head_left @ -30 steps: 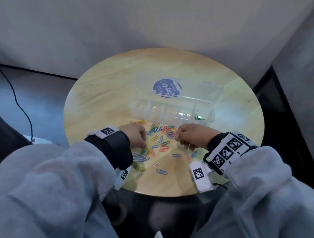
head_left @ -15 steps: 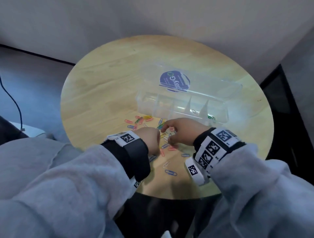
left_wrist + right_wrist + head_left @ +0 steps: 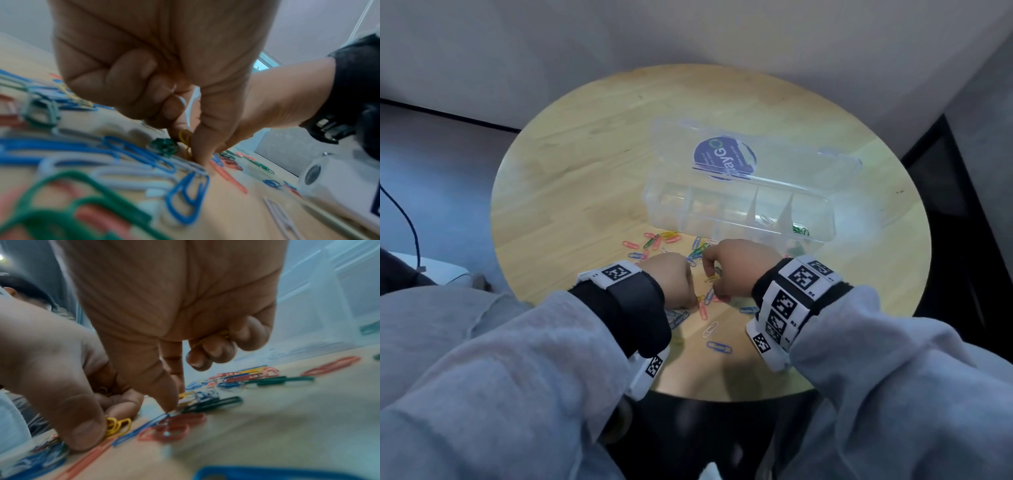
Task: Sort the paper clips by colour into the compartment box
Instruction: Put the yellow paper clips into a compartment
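- Head view: the clear compartment box [image 3: 739,209] sits open on the round worktop [image 3: 585,171], with a few green clips [image 3: 800,230] in its right-end compartment. The loose paper clips [image 3: 664,240] lie scattered just in front of the box. Both hands work low in that scatter, left hand [image 3: 671,281] and right hand [image 3: 739,267] close together.
- Left wrist view: the left hand's fingers [image 3: 197,142] are curled and pinch a yellow clip [image 3: 185,139] right at the worktop, with blue clips [image 3: 185,198] and green ones crowded around it.
- Right wrist view: the right hand [image 3: 174,321] has its thumb and forefinger tips down among red clips [image 3: 170,426], while its curled fingers tuck a yellow clip [image 3: 216,336] against the palm.
- Risk, as I judge it: clips hook together, so lifting one yellow may drag another colour along into the box; the tucked clip could also slip out.
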Demonstrator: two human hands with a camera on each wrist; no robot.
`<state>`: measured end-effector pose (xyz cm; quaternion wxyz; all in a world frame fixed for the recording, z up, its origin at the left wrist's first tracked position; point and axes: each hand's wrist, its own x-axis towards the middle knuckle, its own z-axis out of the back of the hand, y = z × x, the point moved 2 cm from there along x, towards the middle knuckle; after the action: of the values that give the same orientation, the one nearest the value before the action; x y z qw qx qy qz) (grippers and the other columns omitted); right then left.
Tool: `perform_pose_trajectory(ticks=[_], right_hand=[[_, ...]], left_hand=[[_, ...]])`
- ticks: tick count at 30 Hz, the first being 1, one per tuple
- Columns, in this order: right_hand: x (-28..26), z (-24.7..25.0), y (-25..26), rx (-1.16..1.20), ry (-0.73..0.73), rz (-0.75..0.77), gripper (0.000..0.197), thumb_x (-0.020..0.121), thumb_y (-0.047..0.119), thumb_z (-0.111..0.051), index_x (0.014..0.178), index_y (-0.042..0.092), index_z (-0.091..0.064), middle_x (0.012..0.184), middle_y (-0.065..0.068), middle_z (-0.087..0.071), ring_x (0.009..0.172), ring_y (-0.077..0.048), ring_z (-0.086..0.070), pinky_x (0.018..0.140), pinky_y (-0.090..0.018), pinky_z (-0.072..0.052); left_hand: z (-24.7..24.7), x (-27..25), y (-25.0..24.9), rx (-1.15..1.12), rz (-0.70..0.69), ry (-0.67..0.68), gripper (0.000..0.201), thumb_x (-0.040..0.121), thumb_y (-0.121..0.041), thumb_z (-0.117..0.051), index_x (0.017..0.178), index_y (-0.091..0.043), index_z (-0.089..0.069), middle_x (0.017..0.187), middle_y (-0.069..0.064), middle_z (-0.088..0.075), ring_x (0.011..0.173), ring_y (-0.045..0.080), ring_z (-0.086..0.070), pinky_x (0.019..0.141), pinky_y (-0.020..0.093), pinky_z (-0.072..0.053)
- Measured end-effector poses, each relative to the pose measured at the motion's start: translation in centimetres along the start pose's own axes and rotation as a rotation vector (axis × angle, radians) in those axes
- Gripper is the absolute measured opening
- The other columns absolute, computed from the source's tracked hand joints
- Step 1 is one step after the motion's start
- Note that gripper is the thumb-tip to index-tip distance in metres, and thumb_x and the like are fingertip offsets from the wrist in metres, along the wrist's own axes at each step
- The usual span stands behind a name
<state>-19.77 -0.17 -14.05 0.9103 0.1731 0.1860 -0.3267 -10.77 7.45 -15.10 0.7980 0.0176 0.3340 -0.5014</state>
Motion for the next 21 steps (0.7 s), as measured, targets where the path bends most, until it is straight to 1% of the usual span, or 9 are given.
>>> perform_pose_trajectory(ticks=[4,6,8,10,13,16,18,19,21], right_hand=[[0.0,0.0,0.1,-0.01,-0.014,0.02,0.025,0.068,0.008,-0.068,0.086,0.022,-0.058,0.08,0.006,-0.051,0.076,-0.019,-0.049,0.048,-0.022,-0.028],[0.0,0.0,0.0,-0.015,-0.012,0.015,0.021,0.069,0.008,-0.067,0.08,0.023,-0.057,0.079,0.006,-0.052,0.075,-0.017,-0.049,0.047,-0.021,-0.027],[0.0,0.0,-0.1,0.004,-0.004,0.002,0.018,0.071,0.008,-0.065,0.078,0.022,-0.056,0.072,0.007,-0.051,0.073,-0.016,-0.049,0.046,-0.021,-0.028],[0.1,-0.1,-0.4,0.043,0.008,-0.017,0.016,0.07,0.007,-0.062,0.073,0.021,-0.055,0.066,0.007,-0.05,0.071,-0.017,-0.05,0.047,-0.021,-0.032],[0.1,-0.2,-1.1,0.087,0.028,-0.036,0.011,0.071,0.009,-0.062,0.074,0.018,-0.058,0.066,0.006,-0.052,0.073,-0.018,-0.053,0.054,-0.025,-0.04],[0.0,0.3,-2.0,0.159,-0.001,-0.03,0.006,0.078,0.02,-0.064,0.076,0.019,-0.059,0.069,0.007,-0.051,0.075,-0.017,-0.052,0.064,-0.028,-0.042],[-0.2,0.7,-2.6,0.204,-0.021,-0.031,0.017,0.082,0.027,-0.064,0.07,0.021,-0.053,0.067,0.009,-0.049,0.072,-0.014,-0.049,0.062,-0.026,-0.039],[-0.4,0.9,-2.8,0.195,-0.029,-0.04,0.018,0.083,0.029,-0.064,0.07,0.022,-0.052,0.066,0.009,-0.048,0.071,-0.013,-0.048,0.059,-0.024,-0.037],[-0.8,0.8,-2.8,0.13,-0.051,-0.057,0.01,0.083,0.027,-0.063,0.078,0.022,-0.056,0.069,0.01,-0.048,0.076,-0.014,-0.049,0.059,-0.025,-0.036]], left_hand=[[0.2,-0.1,0.4,-0.05,0.019,-0.01,0.006,0.076,-0.021,-0.07,0.082,-0.018,-0.067,0.082,0.001,-0.063,0.083,0.018,-0.06,0.071,0.025,-0.043],[0.4,-0.2,0.5,-0.085,0.016,-0.007,0.006,0.075,-0.021,-0.071,0.077,-0.019,-0.066,0.079,0.001,-0.062,0.08,0.017,-0.059,0.072,0.025,-0.044],[0.8,-0.2,0.8,-0.137,0.014,0.005,0.009,0.075,-0.021,-0.07,0.069,-0.019,-0.064,0.07,-0.001,-0.06,0.071,0.016,-0.056,0.069,0.025,-0.044],[1.2,-0.1,1.2,-0.201,0.013,0.016,0.017,0.076,-0.021,-0.068,0.061,-0.02,-0.059,0.059,-0.005,-0.054,0.057,0.01,-0.05,0.062,0.022,-0.041],[1.7,-0.1,1.6,-0.449,0.016,0.06,0.02,0.077,-0.014,-0.068,0.06,-0.017,-0.057,0.052,-0.002,-0.051,0.041,0.009,-0.042,0.047,0.017,-0.035],[2.2,0.0,1.8,-0.799,0.003,0.077,0.026,0.079,0.002,-0.06,0.059,-0.011,-0.051,0.06,0.008,-0.054,0.035,0.007,-0.045,0.038,0.012,-0.036],[2.5,0.0,1.8,-0.956,-0.012,0.082,0.033,0.082,0.008,-0.055,0.058,-0.011,-0.044,0.064,0.012,-0.055,0.032,0.005,-0.047,0.037,0.011,-0.039],[2.6,-0.1,1.8,-1.005,-0.017,0.081,0.035,0.083,0.01,-0.053,0.057,-0.012,-0.041,0.061,0.011,-0.056,0.031,0.004,-0.047,0.037,0.01,-0.038],[3.0,-0.1,1.9,-1.088,-0.023,0.083,0.039,0.083,0.012,-0.051,0.056,-0.012,-0.037,0.049,0.007,-0.058,0.03,0.004,-0.047,0.036,0.009,-0.036]])
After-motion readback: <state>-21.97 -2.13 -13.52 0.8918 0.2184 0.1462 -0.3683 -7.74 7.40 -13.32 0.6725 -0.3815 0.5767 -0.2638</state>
